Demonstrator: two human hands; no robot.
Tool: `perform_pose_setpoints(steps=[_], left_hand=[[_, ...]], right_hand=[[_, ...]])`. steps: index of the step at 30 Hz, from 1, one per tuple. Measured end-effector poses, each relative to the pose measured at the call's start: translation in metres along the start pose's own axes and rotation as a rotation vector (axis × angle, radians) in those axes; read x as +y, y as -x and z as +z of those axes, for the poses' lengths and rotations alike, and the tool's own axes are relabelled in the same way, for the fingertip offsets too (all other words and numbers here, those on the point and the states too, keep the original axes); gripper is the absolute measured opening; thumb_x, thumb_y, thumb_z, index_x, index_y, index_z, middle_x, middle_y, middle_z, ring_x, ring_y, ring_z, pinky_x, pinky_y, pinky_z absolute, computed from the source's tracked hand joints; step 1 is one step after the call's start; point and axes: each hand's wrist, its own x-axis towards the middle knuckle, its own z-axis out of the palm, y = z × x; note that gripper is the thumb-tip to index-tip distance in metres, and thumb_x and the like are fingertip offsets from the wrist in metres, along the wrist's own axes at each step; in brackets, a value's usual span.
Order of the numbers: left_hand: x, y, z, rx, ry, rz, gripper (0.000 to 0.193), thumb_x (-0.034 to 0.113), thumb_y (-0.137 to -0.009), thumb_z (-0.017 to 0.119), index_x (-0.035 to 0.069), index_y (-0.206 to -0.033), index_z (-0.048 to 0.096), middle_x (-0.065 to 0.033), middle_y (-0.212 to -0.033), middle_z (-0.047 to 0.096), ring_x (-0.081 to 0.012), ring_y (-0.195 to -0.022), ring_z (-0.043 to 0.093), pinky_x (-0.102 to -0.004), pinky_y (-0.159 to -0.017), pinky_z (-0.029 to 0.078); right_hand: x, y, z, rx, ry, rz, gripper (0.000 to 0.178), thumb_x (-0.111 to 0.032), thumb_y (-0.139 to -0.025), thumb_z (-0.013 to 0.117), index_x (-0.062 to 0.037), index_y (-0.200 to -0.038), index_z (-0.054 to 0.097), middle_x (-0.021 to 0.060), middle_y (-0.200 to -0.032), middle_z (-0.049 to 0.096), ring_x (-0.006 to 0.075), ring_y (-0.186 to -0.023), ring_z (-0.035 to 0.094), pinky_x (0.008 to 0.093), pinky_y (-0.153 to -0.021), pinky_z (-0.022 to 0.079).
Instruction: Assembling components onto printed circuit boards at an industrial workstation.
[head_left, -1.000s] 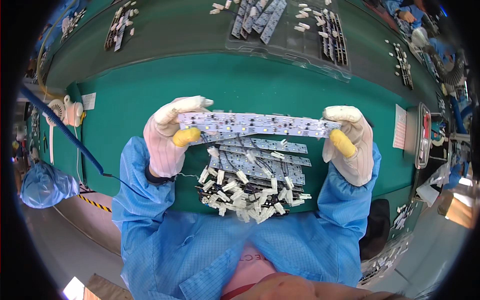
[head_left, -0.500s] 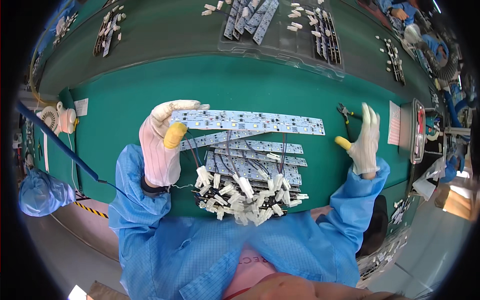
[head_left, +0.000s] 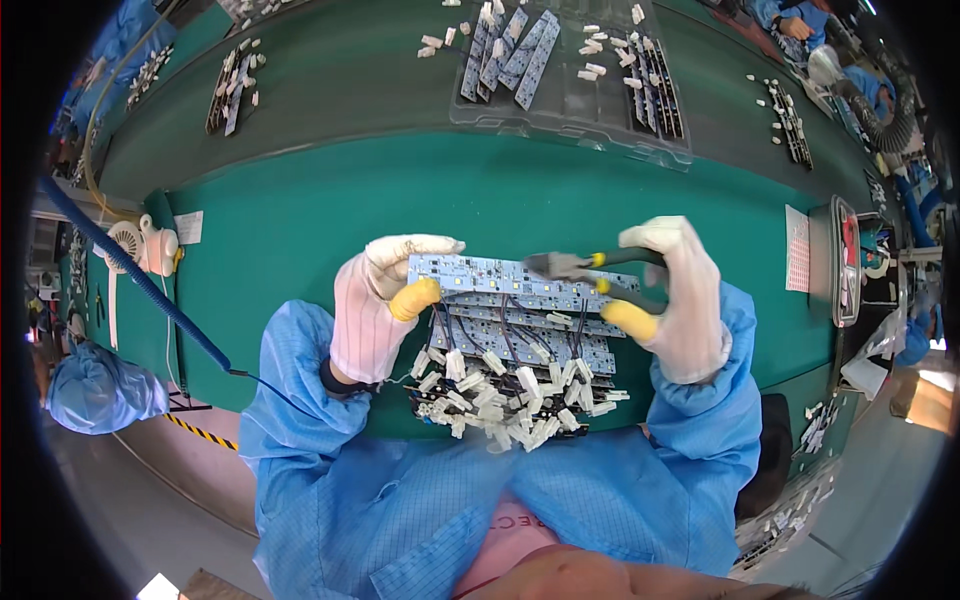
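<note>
The pale LED strip [head_left: 470, 273] is up front and centre, and your left hand [head_left: 375, 305] has its left end, pinched between yellow-tipped thumb and white-gloved fingers! Over the strip's right half come the pliers [head_left: 565, 266], blurred, and your right hand [head_left: 680, 310] is wrapped about their handles, thumb on the lower one, fingers at the upper. Are the tips touching the strip? Can't tell from here!

Just on your side of the strip sits the pile of strips [head_left: 570, 345], fanned out, with white connectors [head_left: 500, 400] bunched on its near edge. By my reckoning you're mid-job on this one: strip held, tool at it, no result visible yet. Which boards in the pile are finished, nothing shows. Well beyond the strip lies the clear tray [head_left: 600, 143], bearing more boards; far off to its left stands a white fan [head_left: 158, 245]
</note>
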Motion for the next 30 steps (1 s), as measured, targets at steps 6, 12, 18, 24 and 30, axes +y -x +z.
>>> perform_pose_setpoints(steps=[6,12,18,24,30], left_hand=[[0.001,0.002,0.000,-0.026,0.030,0.013,0.039,0.014,-0.081,0.070,-0.006,-0.112,0.055,-0.0132,-0.104,0.065,-0.0163,-0.094,0.063,-0.0271,-0.085,0.049],[-0.001,0.003,-0.001,-0.019,0.073,0.005,0.035,0.006,-0.082,0.069,-0.006,-0.112,0.055,-0.0131,-0.103,0.065,-0.0161,-0.093,0.063,-0.0277,-0.085,0.050],[0.000,-0.001,-0.003,0.006,-0.020,-0.079,0.045,0.024,-0.081,0.072,-0.005,-0.111,0.055,-0.0190,-0.108,0.063,-0.0223,-0.097,0.063,-0.0338,-0.086,0.051],[0.000,0.001,-0.004,0.024,0.010,0.005,0.031,0.003,-0.084,0.065,-0.006,-0.112,0.055,-0.0131,-0.103,0.065,-0.0157,-0.093,0.063,-0.0274,-0.082,0.051],[0.018,-0.004,-0.002,0.011,0.072,0.018,0.034,0.007,-0.084,0.066,-0.006,-0.113,0.054,-0.0141,-0.100,0.067,-0.0151,-0.091,0.063,-0.0252,-0.081,0.050]], right_hand=[[0.003,-0.004,0.014,-0.081,0.132,-0.101,0.062,-0.036,-0.063,0.080,-0.0045,-0.106,0.048,0.0108,-0.086,0.051,0.0260,-0.071,0.055,0.0365,-0.064,0.044],[0.001,-0.008,0.015,-0.121,0.079,-0.073,0.062,-0.038,-0.064,0.080,-0.0049,-0.105,0.049,0.0094,-0.082,0.050,0.0250,-0.067,0.054,0.0353,-0.061,0.045],[0.007,-0.012,0.014,-0.145,0.162,-0.095,0.044,-0.030,-0.066,0.079,-0.0047,-0.094,0.055,0.0091,-0.083,0.058,0.0222,-0.068,0.057,0.0324,-0.062,0.045],[0.026,-0.002,0.002,0.026,0.081,0.248,0.035,-0.021,-0.073,0.074,-0.0016,-0.097,0.057,0.0067,-0.075,0.056,0.0163,-0.064,0.052,0.0296,-0.061,0.043],[0.135,0.085,-0.048,0.075,0.953,0.519,0.053,-0.037,-0.075,0.073,-0.0052,-0.112,0.052,0.0157,-0.098,0.061,0.0357,-0.086,0.059,0.0444,-0.071,0.048]])
